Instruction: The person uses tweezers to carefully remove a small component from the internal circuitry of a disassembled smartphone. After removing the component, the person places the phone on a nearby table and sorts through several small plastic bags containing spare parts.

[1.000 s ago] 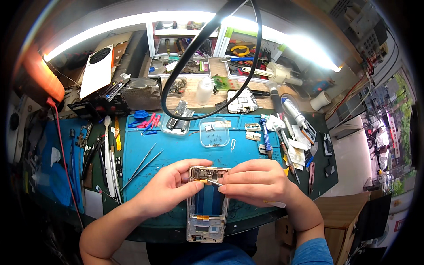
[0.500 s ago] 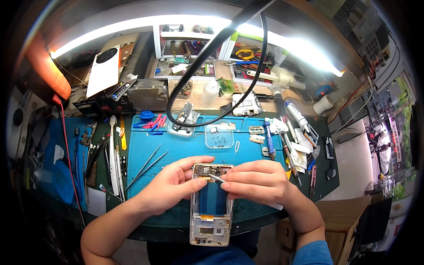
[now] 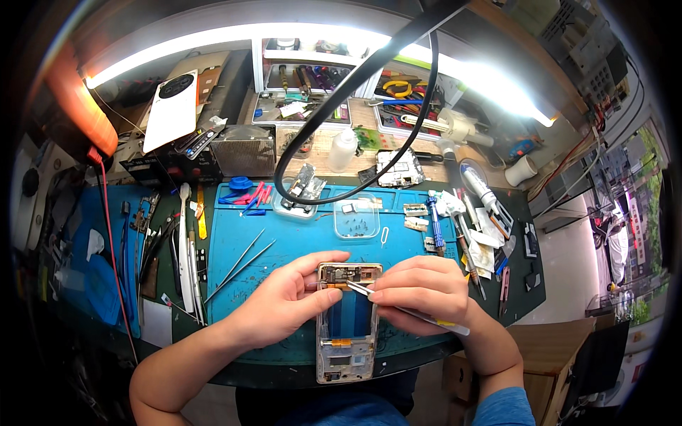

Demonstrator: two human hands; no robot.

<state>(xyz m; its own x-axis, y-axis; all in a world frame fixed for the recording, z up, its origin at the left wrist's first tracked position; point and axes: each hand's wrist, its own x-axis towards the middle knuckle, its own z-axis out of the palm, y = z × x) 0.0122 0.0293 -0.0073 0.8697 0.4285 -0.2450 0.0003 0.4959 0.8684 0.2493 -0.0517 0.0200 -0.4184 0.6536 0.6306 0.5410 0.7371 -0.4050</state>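
My left hand (image 3: 288,298) grips an opened phone (image 3: 347,323) by its upper left side, thumb on the frame edge beside the dark blue middle panel. The phone's board and small connectors (image 3: 344,272) show at its top, with orange flex strips lower down. My right hand (image 3: 425,291) is closed around metal tweezers (image 3: 455,327), whose tips rest at or just over the upper inner part of the phone, below the board; whether they touch is too small to tell. A blue silicone mat (image 3: 249,291) lies beneath, with two more tweezers (image 3: 241,268) to the left.
Small plastic boxes of parts (image 3: 356,226), a pin (image 3: 385,237) and a squeeze bottle (image 3: 341,151) are behind my hands. Pens, tools and paper scraps (image 3: 479,245) crowd the right, long tools (image 3: 187,252) the left. A black cable loop (image 3: 320,117) hangs overhead.
The phone and my left hand have shifted a little rightward, the phone slightly up in the picture. More of the tweezers' shaft shows under my right hand. The background has shifted slightly with the camera.
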